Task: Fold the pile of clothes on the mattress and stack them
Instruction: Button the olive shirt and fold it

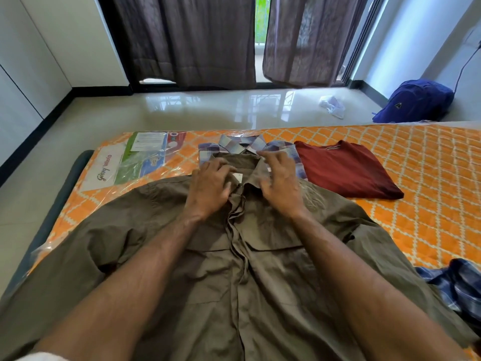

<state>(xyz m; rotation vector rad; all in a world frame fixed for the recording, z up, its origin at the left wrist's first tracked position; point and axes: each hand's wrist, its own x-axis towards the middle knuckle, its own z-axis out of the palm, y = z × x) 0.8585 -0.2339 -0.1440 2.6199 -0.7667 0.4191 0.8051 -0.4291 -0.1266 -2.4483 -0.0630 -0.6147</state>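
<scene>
An olive-brown button shirt (pixel 260 269) lies spread front-up across the orange patterned mattress (pixel 416 178). My left hand (pixel 210 186) rests at its collar, fingers curled on the left collar flap near a white label. My right hand (pixel 279 178) is on the right side of the collar, fingers bent and spread over the fabric. Beyond the collar lies a folded blue-and-purple checked shirt (pixel 283 149). To its right is a folded maroon T-shirt (pixel 343 170). A crumpled blue plaid garment (pixel 453 287) lies at the right edge.
The mattress is still in clear plastic with a printed label sheet (pixel 135 162) at its far left corner. On the glossy tiled floor beyond are a blue backpack (pixel 416 100) and a white crumpled item (pixel 333 105). Dark curtains (pixel 187 40) hang at the back.
</scene>
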